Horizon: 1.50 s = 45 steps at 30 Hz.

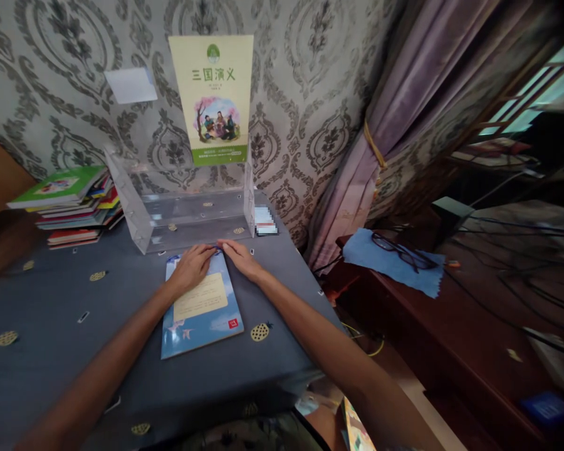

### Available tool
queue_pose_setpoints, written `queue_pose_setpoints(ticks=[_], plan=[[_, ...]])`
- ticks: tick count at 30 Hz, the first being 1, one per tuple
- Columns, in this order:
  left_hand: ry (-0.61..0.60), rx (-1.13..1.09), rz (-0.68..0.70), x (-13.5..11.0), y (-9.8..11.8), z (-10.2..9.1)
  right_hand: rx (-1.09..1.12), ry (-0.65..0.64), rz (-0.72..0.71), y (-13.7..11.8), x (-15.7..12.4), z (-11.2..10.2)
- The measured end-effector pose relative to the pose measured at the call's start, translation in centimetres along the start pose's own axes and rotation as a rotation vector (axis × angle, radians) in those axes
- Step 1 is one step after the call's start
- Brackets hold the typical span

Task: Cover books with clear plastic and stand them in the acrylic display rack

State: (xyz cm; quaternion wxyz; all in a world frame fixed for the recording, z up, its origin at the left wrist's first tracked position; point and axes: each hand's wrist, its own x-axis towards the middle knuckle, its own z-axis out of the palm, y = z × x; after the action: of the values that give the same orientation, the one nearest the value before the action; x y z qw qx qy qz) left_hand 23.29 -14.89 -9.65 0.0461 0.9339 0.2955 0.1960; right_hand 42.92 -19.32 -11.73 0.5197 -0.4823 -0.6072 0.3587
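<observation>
A grey cloth-covered table (122,332) bears a clear rack (132,207) at twelve o'clock and a book stack (78,210) at ten. The blue book (201,307) lies flat, long axis twelve to six, the rack barring its far end. The left hand (193,268) covers that end, the right hand (239,257) its one-o'clock corner; whether either pinches, I cannot tell.

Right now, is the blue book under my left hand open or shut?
Shut: the blue book lies flat, one cover facing up, no inside pages showing.
</observation>
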Motion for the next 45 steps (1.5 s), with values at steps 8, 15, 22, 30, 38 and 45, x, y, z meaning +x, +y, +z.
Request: queue_pose_setpoints(ticks=[8, 15, 22, 30, 38, 45], plan=[[-0.004, -0.024, 0.099, -0.2, -0.1, 0.1, 0.002, -0.017, 0.003, 0.4, 0.1, 0.1], [-0.033, -0.049, 0.156, -0.3, 0.3, -0.3, -0.064, -0.036, -0.021, 0.3, 0.2, 0.0], [-0.084, -0.067, 0.215, -1.0, 0.6, -0.4, -0.088, -0.042, -0.044, 0.0, 0.0, 0.0], [-0.17, -0.08, 0.284, -2.7, 3.5, -1.9, -0.126, -0.048, -0.059, 0.0, 0.0, 0.0], [-0.328, 0.019, 0.179, -7.2, 8.6, -3.1, -0.122, -0.054, -0.046, -0.3, -0.1, 0.1], [-0.354, 0.021, 0.218, -8.4, 8.7, -3.0, -0.161, -0.061, -0.058, -0.8, -0.3, 0.0]])
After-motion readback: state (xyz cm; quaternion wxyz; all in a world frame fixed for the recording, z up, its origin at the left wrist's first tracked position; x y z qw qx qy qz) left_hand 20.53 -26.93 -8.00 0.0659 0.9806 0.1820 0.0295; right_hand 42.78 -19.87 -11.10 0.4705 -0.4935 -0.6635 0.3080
